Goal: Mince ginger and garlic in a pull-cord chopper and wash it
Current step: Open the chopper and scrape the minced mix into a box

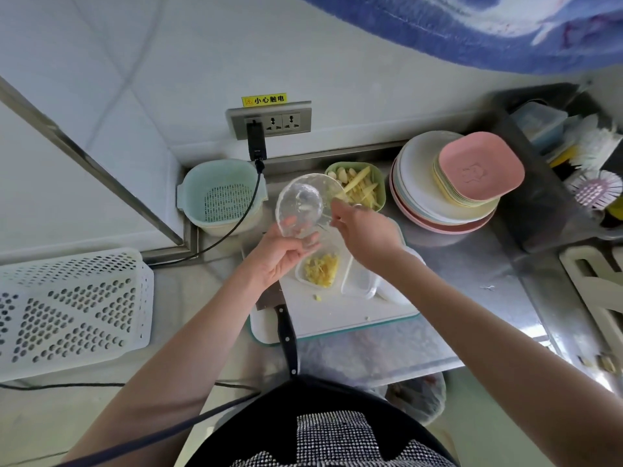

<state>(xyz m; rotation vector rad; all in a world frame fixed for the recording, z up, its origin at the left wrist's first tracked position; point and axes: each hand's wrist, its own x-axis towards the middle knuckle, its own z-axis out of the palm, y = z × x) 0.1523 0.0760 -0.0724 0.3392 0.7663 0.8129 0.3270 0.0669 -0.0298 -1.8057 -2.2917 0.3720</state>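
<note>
One steel counter (472, 264), centre frame; white cutting board (354, 315); clear chopper bowl (303, 207) tilted, left hand (279, 257) grip curled round its rim; right hand (364, 230) pinching a utensil inside; minced ginger-garlic (322, 269) in a tub below.

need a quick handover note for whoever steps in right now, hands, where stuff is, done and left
Left hand: holds the clear chopper bowl tilted above the small clear container.
Right hand: pinches a small utensil at the bowl's rim, apparently scraping; what it is cannot be told.
Where things are: minced ginger and garlic lies in the small container on the white cutting board. The green dish behind holds ginger strips and garlic cloves. The knife lies at the board's left edge.
Done: one batch minced and mostly emptied.
Left: scrape out the last bits, possibly mince the rest, wash the chopper.
</note>
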